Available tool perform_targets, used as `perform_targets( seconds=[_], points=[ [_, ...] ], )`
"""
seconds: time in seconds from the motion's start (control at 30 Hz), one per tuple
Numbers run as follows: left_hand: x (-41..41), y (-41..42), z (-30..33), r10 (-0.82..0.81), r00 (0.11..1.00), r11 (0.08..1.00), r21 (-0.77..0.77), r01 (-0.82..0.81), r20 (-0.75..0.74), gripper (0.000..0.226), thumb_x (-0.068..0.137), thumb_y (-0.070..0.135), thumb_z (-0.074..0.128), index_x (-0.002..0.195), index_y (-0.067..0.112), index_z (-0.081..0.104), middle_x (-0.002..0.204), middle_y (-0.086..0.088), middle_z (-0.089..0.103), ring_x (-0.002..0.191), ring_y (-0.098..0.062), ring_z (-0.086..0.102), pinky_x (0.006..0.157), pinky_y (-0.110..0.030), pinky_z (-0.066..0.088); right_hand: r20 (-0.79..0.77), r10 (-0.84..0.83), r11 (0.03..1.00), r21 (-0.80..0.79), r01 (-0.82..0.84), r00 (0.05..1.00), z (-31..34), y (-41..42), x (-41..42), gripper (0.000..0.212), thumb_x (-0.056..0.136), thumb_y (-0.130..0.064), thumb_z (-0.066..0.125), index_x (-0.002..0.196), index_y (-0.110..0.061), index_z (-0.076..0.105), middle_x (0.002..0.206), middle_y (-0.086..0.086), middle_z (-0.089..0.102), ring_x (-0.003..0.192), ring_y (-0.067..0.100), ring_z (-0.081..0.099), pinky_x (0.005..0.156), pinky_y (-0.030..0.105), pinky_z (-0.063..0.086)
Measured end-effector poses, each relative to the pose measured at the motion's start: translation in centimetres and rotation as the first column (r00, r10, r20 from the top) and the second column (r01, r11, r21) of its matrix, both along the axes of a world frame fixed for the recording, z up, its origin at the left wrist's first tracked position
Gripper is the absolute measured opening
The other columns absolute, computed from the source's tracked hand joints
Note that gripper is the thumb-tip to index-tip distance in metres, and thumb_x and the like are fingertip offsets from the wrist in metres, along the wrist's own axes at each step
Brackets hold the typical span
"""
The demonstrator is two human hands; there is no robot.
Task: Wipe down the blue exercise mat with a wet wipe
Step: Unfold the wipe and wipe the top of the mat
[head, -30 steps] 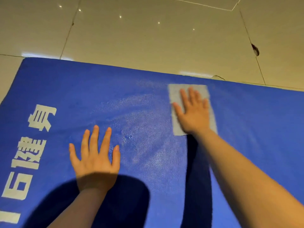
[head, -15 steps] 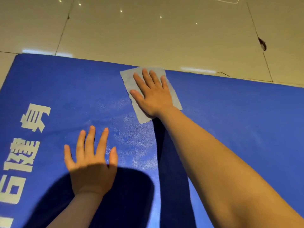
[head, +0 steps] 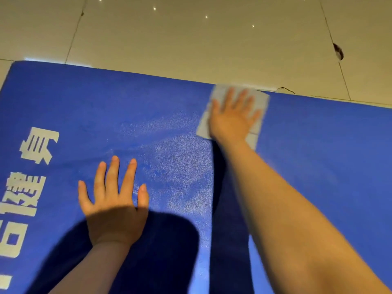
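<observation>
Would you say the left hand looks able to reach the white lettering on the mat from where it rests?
Probably yes: the left hand lies flat on the mat beside the white lettering, with only bare mat between them.

A glossy beige tiled floor (head: 191, 45) is seen, crossed by dark grout lines (head: 73, 37); a dark chip (head: 338, 54) is set in one joint.
</observation>
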State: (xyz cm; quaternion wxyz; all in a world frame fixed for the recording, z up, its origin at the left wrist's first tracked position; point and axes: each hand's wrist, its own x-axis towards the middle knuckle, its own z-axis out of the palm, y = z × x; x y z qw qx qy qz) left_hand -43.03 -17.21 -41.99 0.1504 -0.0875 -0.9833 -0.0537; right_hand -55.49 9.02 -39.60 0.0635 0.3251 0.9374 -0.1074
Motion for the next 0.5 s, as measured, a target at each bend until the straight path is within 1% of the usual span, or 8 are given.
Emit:
perform_targets(
  seconds=[0.07, 0.13, 0.2, 0.23, 0.27, 0.33, 0.43, 0.5],
  points=[
    [-0.1, 0.0, -0.1, -0.007, 1.0, 1.0, -0.015, 0.007, -0.013, 0.049, 0.1, 0.037, 0.032, 0.143, 0.018, 0.048, 0.148, -0.016, 0.045, 0.137, -0.036, 0.041, 0.11, -0.061, 0.023, -0.002, 0.254, 0.967, 0.006, -0.254, 0.967, -0.1, -6.5, -0.7, 0.062, 0.103, -0.052, 0.014, 0.157, -0.026, -0.002, 0.163, 0.008, -0.011, 0.149, 0.03, -0.013, 0.116, 0.059, -0.013],
    [-0.1, -0.2, -0.3, -0.014, 1.0, 0.999, -0.03, 0.013, -0.023, 0.049, 0.101, 0.037, 0.032, 0.143, 0.019, 0.047, 0.148, -0.016, 0.044, 0.137, -0.036, 0.041, 0.11, -0.06, 0.023, -0.003, 0.439, 0.898, -0.003, -0.439, 0.898, 0.3, -11.0, -0.5, 0.061, 0.103, -0.052, 0.012, 0.156, -0.027, -0.003, 0.163, 0.006, -0.012, 0.149, 0.029, -0.016, 0.115, 0.058, -0.015],
    [-0.1, -0.2, -0.4, -0.014, 0.999, 1.0, -0.026, 0.013, -0.029, 0.048, 0.101, 0.036, 0.033, 0.143, 0.018, 0.048, 0.148, -0.016, 0.045, 0.137, -0.036, 0.041, 0.111, -0.06, 0.023, 0.002, 0.556, 0.831, -0.028, -0.556, 0.831, 0.7, -11.2, -0.2, 0.061, 0.102, -0.055, 0.016, 0.156, -0.031, 0.0, 0.164, 0.002, -0.01, 0.15, 0.025, -0.015, 0.116, 0.055, -0.014],
    [-0.1, -0.2, -0.4, -0.012, 0.999, 1.0, -0.017, 0.011, -0.031, 0.048, 0.101, 0.036, 0.034, 0.143, 0.018, 0.049, 0.148, -0.016, 0.045, 0.137, -0.035, 0.041, 0.111, -0.059, 0.023, -0.001, 0.594, 0.804, -0.035, -0.594, 0.805, 0.8, -9.9, -0.1, 0.061, 0.102, -0.057, 0.018, 0.156, -0.033, 0.002, 0.164, -0.001, -0.009, 0.15, 0.022, -0.013, 0.117, 0.051, -0.014],
    [-0.1, -0.2, -0.3, -0.012, 0.999, 1.0, -0.004, 0.012, -0.03, 0.047, 0.101, 0.036, 0.034, 0.143, 0.018, 0.049, 0.148, -0.015, 0.045, 0.137, -0.035, 0.041, 0.111, -0.059, 0.022, 0.002, 0.603, 0.797, -0.036, -0.602, 0.798, 0.9, -8.2, 0.0, 0.062, 0.101, -0.059, 0.02, 0.156, -0.036, 0.003, 0.164, -0.003, -0.009, 0.15, 0.018, -0.012, 0.118, 0.048, -0.014],
    [-0.1, -0.2, -0.3, -0.009, 1.0, 1.0, 0.01, 0.009, -0.027, 0.047, 0.101, 0.036, 0.034, 0.142, 0.018, 0.05, 0.148, -0.015, 0.045, 0.138, -0.035, 0.041, 0.111, -0.059, 0.022, 0.007, 0.517, 0.856, -0.028, -0.516, 0.856, 0.9, -3.9, 0.6, 0.063, 0.1, -0.061, 0.02, 0.155, -0.037, 0.003, 0.164, -0.005, -0.009, 0.15, 0.015, -0.01, 0.119, 0.045, -0.012],
    [-0.1, -0.2, -0.3, -0.013, 1.0, 1.0, 0.015, 0.014, -0.023, 0.048, 0.101, 0.034, 0.034, 0.142, 0.017, 0.05, 0.148, -0.016, 0.045, 0.137, -0.035, 0.041, 0.111, -0.059, 0.022, 0.04, 0.226, 0.974, 0.003, -0.227, 0.973, 1.0, 3.4, 3.3, 0.065, 0.099, -0.062, 0.019, 0.155, -0.035, 0.001, 0.164, -0.004, -0.01, 0.15, 0.015, -0.008, 0.12, 0.044, -0.01],
    [-0.1, -0.2, -0.2, -0.019, 0.999, 1.0, 0.009, 0.019, -0.032, 0.047, 0.1, 0.033, 0.035, 0.142, 0.017, 0.05, 0.147, -0.016, 0.046, 0.137, -0.035, 0.041, 0.111, -0.059, 0.023, 0.057, 0.016, 1.0, 0.004, -0.016, 0.998, 1.2, 7.4, 5.9, 0.066, 0.099, -0.061, 0.019, 0.156, -0.032, 0.002, 0.164, -0.001, -0.007, 0.151, 0.018, -0.007, 0.12, 0.048, -0.007]
  ],
)
